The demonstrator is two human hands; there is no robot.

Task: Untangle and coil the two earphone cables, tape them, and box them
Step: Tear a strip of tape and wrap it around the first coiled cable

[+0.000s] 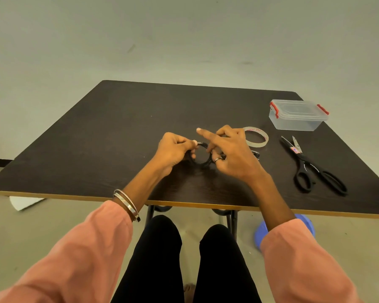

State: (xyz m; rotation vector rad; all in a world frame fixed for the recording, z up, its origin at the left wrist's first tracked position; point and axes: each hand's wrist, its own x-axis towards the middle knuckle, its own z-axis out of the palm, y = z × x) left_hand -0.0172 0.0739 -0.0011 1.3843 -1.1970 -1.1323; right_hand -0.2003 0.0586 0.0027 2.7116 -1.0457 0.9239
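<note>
A black earphone cable coil (202,163) is held between both hands just above the dark table (109,136). My left hand (173,153) pinches the coil's left side with thumb and fingers curled. My right hand (230,153) grips the right side, its index finger pointing out to the left. Another bit of dark cable (256,154) peeks out behind my right hand, mostly hidden. A clear tape roll (256,137) lies flat just beyond my right hand. The clear plastic box (298,114) with red clips stands closed at the far right.
Black-handled scissors (309,166) lie open on the table to the right of my hands. The table's near edge (184,203) runs just above my knees. A blue object (260,232) sits on the floor under the right side.
</note>
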